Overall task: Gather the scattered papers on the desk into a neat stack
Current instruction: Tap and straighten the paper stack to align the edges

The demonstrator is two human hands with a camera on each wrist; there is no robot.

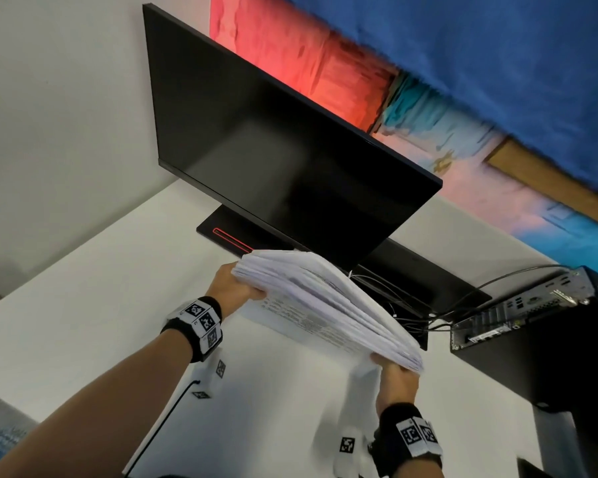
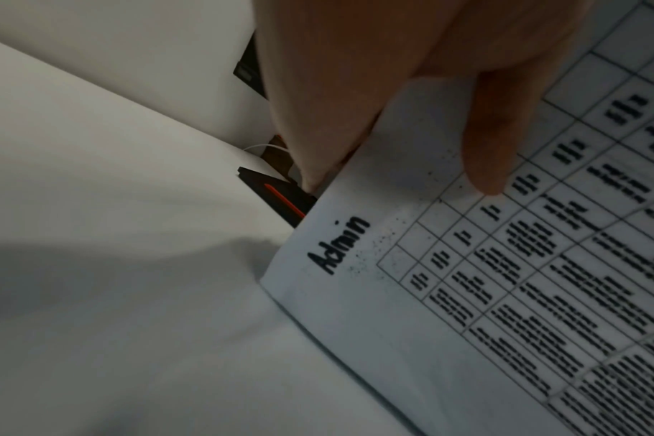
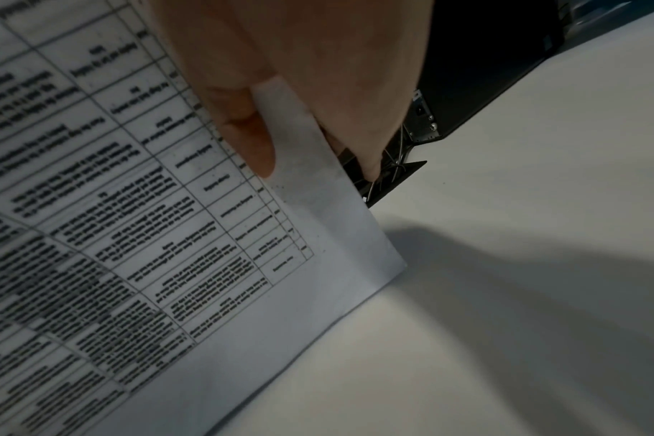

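Note:
A thick bundle of white printed papers (image 1: 325, 301) stands on its long edge on the white desk (image 1: 83, 305), in front of the monitor. My left hand (image 1: 233, 288) grips the bundle's far left end. My right hand (image 1: 396, 374) grips its near right end. In the left wrist view the facing sheet (image 2: 467, 295) carries a table headed "Admin", with my thumb (image 2: 490, 141) pressed on it and my fingers (image 2: 318, 118) behind. In the right wrist view my thumb (image 3: 247, 129) lies on the printed table sheet (image 3: 168, 236), fingers (image 3: 355, 103) behind the bundle.
A black monitor (image 1: 273, 150) on a black base (image 1: 228, 236) stands just behind the papers. A small computer box (image 1: 518, 312) with cables (image 1: 428, 305) sits on a black unit at the right. A black cable (image 1: 166, 419) and small marker tags (image 1: 220, 369) lie near me.

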